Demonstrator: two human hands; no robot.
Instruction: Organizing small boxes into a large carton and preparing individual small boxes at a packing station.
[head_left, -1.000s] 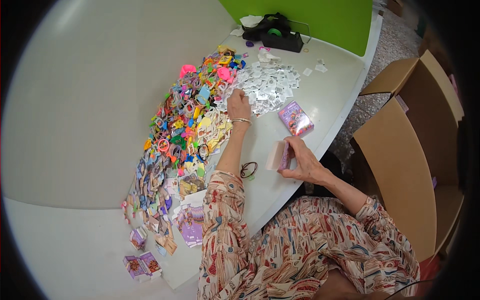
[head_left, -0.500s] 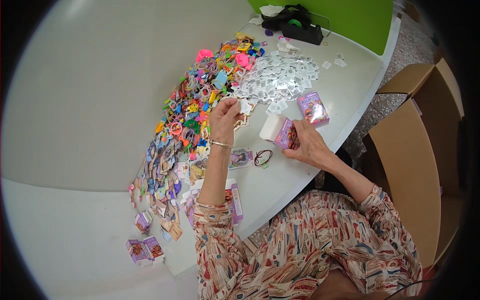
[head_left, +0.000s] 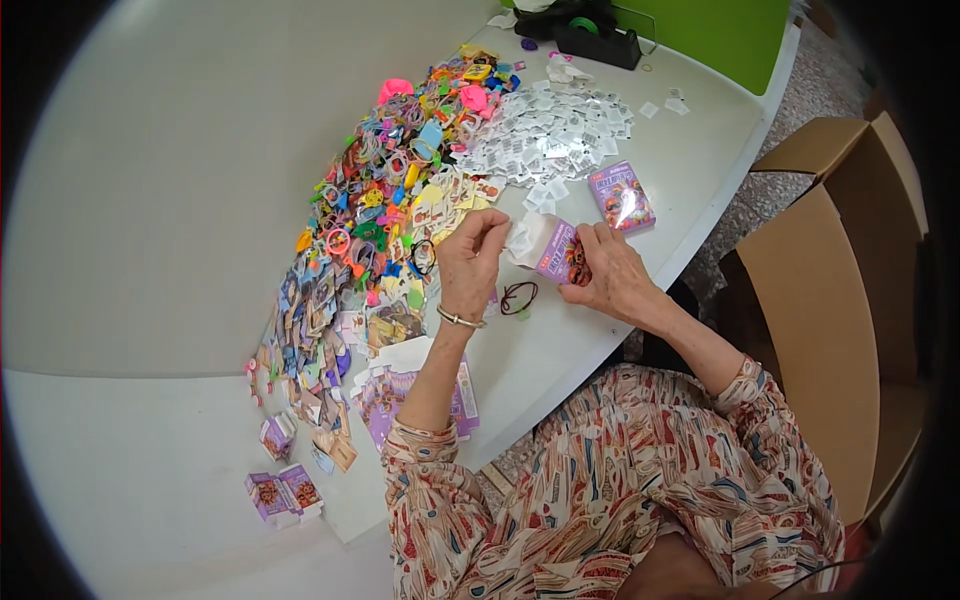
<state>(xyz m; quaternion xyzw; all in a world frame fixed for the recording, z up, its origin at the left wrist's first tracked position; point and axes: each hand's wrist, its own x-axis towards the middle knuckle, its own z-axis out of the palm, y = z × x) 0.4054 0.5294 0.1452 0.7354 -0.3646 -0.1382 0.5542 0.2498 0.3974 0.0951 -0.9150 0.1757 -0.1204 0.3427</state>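
Right hand (head_left: pixel 610 272) wrapped round the purple box (head_left: pixel 558 252), mouth toward 10 o'clock; my left hand (head_left: pixel 474 262) has a thumb-and-finger pinch on a white packet (head_left: pixel 521 240) at that mouth. From the box: packet pile (head_left: pixel 552 125) at 12, second purple box (head_left: pixel 622 196) between 1 and 2, trinket heap (head_left: pixel 375 195) near 10.

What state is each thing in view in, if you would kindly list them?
Left hand: pinching white packet
White packet: held at box's open end
Right hand: gripping box
Box: open, flap out
Other box: closed, lying down
Packet heap: spread, some loose
Trinkets: heaped, jumbled
Cord: loosely looped
Carton: open
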